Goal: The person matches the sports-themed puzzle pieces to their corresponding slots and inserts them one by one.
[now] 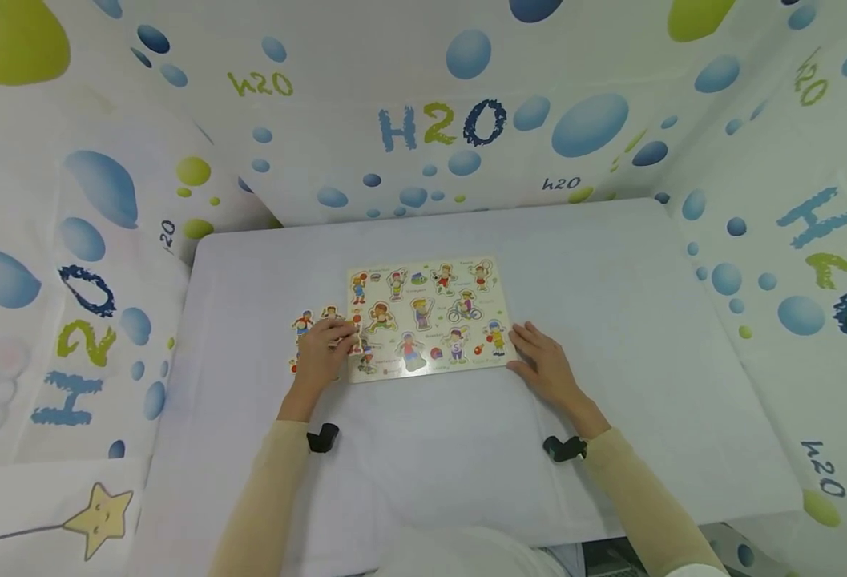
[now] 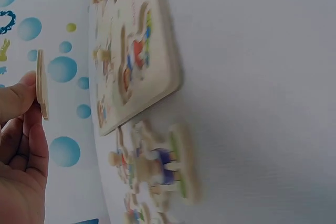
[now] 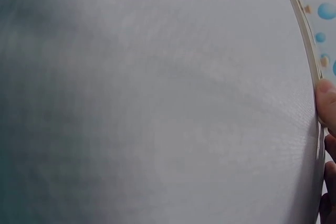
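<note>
1. Closest to the left wrist camera: left hand (image 1: pixel 320 353), thumb and fingers pinching a thin, flat, pale wooden puzzle piece (image 2: pixel 40 80). Seen edge-on there; overhead it's at the left edge of the board, its picture mostly hidden by the fingers.
2. Handling, my read: light, stiff, fairly smooth, unlikely to break. Take it by the rim or by a knob, if it has one; can't see one on it.
3. Pale rectangular wooden puzzle board (image 2: pixel 163 59), printed with cartoon sports figures, flat mid-counter. Small round wooden knobs (image 2: pixel 103 54) stand up from some pieces. Probably rigid, heavier than a piece, could slide on cloth; hold by the edges.
4. Right hand (image 1: pixel 547 370): fingers extended, touching the board's right edge, not wrapped round it. Hands well apart, board between.
5. Loose colourful knobbed wooden pieces (image 1: pixel 303 322) bunched just left of the board, partly under the left hand.
6. White cloth-covered counter (image 1: pixel 625 280); white curtain (image 1: pixel 322 120) behind, blue and green bubble print, "H2O" lettering.
</note>
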A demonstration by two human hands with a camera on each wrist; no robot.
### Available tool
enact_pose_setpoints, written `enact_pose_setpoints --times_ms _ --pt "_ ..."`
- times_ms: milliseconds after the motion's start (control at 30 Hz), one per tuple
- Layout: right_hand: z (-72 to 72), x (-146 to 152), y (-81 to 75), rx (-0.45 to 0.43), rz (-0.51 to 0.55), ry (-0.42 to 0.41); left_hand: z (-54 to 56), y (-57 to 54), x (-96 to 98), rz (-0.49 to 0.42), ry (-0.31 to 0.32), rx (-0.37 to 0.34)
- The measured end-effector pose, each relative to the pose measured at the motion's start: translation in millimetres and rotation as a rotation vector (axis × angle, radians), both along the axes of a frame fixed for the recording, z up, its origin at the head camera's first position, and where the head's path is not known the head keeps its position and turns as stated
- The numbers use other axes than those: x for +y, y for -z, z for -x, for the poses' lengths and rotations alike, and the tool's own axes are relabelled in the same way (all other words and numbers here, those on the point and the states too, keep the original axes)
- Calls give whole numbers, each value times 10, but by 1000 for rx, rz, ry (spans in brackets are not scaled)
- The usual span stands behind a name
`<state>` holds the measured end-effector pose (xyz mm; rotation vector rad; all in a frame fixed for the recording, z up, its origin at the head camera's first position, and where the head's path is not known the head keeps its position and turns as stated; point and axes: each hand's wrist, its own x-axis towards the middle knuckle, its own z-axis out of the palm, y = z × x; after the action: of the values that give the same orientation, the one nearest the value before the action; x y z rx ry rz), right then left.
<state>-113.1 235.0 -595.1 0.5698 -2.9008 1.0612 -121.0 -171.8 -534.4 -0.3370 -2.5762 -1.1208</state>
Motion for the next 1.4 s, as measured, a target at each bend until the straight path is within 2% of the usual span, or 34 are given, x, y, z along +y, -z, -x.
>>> enact_pose_setpoints --times_ms 200,333,500,600,733,933,1133,1400 --pt "-15 -6 -11 -6 1 -1 317 -65 -23 30 -11 16" --pt "-16 -1 -18 -13 8 5 528 -57 -24 46 -4 9" --pt "-19 -2 -14 14 11 -5 728 -28 -12 64 -5 -71" --pt "-24 4 -4 19 7 -9 809 -9 9 74 1 -130" --pt "-24 15 9 12 14 -7 886 8 41 71 6 -179" --pt "-5 22 21 8 0 1 975 72 68 124 -7 -219" --pt "-2 25 0 -9 4 -2 1020 149 49 148 -24 -220" --pt "-3 31 13 -19 -3 7 1050 191 52 169 -22 -220"
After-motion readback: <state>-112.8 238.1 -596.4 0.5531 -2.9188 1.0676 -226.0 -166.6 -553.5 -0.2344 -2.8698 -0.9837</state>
